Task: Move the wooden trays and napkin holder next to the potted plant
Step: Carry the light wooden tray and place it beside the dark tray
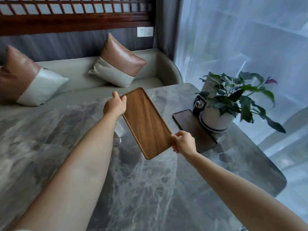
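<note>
A long wooden tray (pixel 145 122) hangs tilted above the grey marble table (pixel 150 189). My left hand (pixel 115 105) grips its far left edge and my right hand (pixel 183 142) grips its near right corner. A second, darker wooden tray (pixel 193 127) lies flat on the table, right beside the potted plant (pixel 221 105) in its white pot. A dark napkin holder (pixel 199 104) stands behind that tray, touching the pot and partly hidden by leaves.
A glass (pixel 119 132) stands on the table under the held tray, mostly hidden. A grey bench with two brown-and-white cushions (pixel 120 64) runs along the table's far side. Sheer curtains (pixel 241 39) hang at the right past the table's rounded edge.
</note>
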### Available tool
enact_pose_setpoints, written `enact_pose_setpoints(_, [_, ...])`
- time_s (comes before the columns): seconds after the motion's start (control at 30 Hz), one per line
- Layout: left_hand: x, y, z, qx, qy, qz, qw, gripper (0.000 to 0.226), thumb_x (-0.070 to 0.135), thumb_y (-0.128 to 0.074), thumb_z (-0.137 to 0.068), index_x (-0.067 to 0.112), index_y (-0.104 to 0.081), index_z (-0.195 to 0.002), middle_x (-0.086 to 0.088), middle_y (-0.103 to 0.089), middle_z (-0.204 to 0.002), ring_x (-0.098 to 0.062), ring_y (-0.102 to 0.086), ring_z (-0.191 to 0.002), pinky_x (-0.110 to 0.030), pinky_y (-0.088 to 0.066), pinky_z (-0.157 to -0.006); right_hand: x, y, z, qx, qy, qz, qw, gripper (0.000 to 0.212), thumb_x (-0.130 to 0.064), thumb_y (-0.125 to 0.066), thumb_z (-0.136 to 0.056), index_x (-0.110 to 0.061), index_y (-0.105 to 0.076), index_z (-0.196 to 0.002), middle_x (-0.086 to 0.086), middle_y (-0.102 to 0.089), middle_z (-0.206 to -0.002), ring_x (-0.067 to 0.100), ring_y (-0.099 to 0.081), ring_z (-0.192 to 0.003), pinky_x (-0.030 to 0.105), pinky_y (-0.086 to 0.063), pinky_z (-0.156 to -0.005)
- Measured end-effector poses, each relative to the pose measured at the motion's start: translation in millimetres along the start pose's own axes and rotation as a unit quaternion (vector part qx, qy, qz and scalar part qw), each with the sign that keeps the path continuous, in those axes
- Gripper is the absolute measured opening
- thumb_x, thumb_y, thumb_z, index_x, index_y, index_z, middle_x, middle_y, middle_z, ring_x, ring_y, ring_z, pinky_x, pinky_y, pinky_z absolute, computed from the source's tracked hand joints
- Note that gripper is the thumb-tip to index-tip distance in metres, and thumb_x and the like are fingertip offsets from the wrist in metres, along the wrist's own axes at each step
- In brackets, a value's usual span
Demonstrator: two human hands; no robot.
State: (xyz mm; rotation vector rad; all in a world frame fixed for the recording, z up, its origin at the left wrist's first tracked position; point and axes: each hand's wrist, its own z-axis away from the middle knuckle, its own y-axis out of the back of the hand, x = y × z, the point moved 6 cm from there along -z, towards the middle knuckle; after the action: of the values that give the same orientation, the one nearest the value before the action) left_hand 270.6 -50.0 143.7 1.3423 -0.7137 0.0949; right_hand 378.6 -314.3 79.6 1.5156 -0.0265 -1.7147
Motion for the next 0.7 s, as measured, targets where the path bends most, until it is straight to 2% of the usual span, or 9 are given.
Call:
enact_pose_setpoints(0.17, [31.2,-73.6,-7.7,-0.071,0.015,-0.017,0.997,0.049,0.039,-0.029,-0.097,0.005,-0.033,-0.132,-0.027,-0.049,-0.133,-0.042,-0.047,-0.120,-0.045,-0.041,-0.095,47.6,25.6,-29.6,-0.002,-0.051,0.008,0.999,0.026,-0.027,-0.057,-0.088,-0.016,-0.055,-0.064,0.005,-0.062,-0.051,0.021,-0.061,-0.047,0.044,-0.059,-0.067])
enact_pose_setpoints(0.37, [31.6,-146.4,-20.5,-0.140,0.037,-0.045,0.988,0.055,0.041,-0.032,-0.095,0.008,-0.026,-0.139,-0.025,-0.046,-0.137,-0.041,-0.046,-0.122,-0.045,-0.040,-0.097,90.3,30.5,-55.3,-0.011,-0.100,0.032,0.994,0.029,-0.023,-0.054,-0.090,-0.017,-0.052,-0.062,0.005,-0.061,-0.051,0.017,-0.058,-0.042,0.040,-0.056,-0.062])
enact_pose_setpoints(0.5, [29.4,-183.9,-27.5,-0.169,0.044,-0.051,0.983,0.052,0.042,-0.031,-0.095,0.008,-0.029,-0.135,-0.023,-0.049,-0.133,-0.040,-0.049,-0.117,-0.043,-0.042,-0.092,108.4,28.8,-67.8,-0.017,-0.128,0.049,0.990,0.033,-0.024,-0.054,-0.091,-0.016,-0.047,-0.060,0.005,-0.057,-0.050,0.021,-0.057,-0.045,0.047,-0.056,-0.067])
enact_pose_setpoints(0.57, [28.8,-196.6,-31.0,-0.178,0.046,-0.051,0.982,0.052,0.042,-0.031,-0.096,0.006,-0.030,-0.133,-0.024,-0.048,-0.133,-0.040,-0.048,-0.118,-0.044,-0.041,-0.093,114.1,28.0,-73.1,-0.016,-0.142,0.055,0.988,0.033,-0.026,-0.054,-0.091,-0.015,-0.046,-0.061,0.010,-0.062,-0.057,0.028,-0.063,-0.055,0.049,-0.058,-0.071])
enact_pose_setpoints(0.7, [27.2,-214.8,-36.3,-0.188,0.048,-0.054,0.980,0.055,0.042,-0.031,-0.096,0.005,-0.027,-0.137,-0.025,-0.046,-0.136,-0.041,-0.045,-0.123,-0.044,-0.039,-0.098,122.7,26.7,-80.5,-0.005,-0.163,0.064,0.984,0.027,-0.029,-0.053,-0.092,-0.008,-0.050,-0.074,0.025,-0.070,-0.084,0.037,-0.067,-0.082,0.052,-0.055,-0.080])
